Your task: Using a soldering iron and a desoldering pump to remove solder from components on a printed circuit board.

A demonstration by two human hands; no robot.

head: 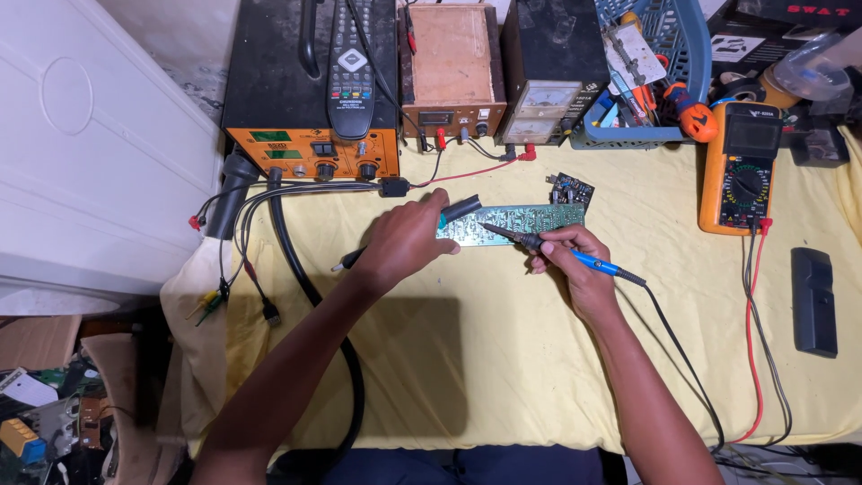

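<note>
Just above the centre of the frame, a long, narrow green printed circuit board [525,220] is lying flat on the yellow cloth-covered workbench [503,359], its long axis running left to right. Both hands are meeting at it from below: the left hand [404,242] is covering the board's left end, and the right hand [575,260] is sitting just below its middle, so each hand is at the board with neither well apart from it.

The left hand is curled around a black, rod-shaped tool [460,208], whose thick end is pointing up and right over the board. The right hand is pinching a blue-handled soldering iron [539,242] like a pen; its metal tip is slanting up-left onto the board's lower edge, and its black cable is trailing to the lower right.

A small dark circuit module [571,189] is lying just above the board's right end.

Along the top edge, from left to right:
- an orange-fronted black rework station [310,153], carrying a grey remote control [352,63];
- a brown wooden box unit [452,67];
- a black meter box with a pale dial face [548,90];
- a blue plastic basket of tools [655,72].

An orange multimeter with a round selector [741,171] is lying at the upper right.
</note>
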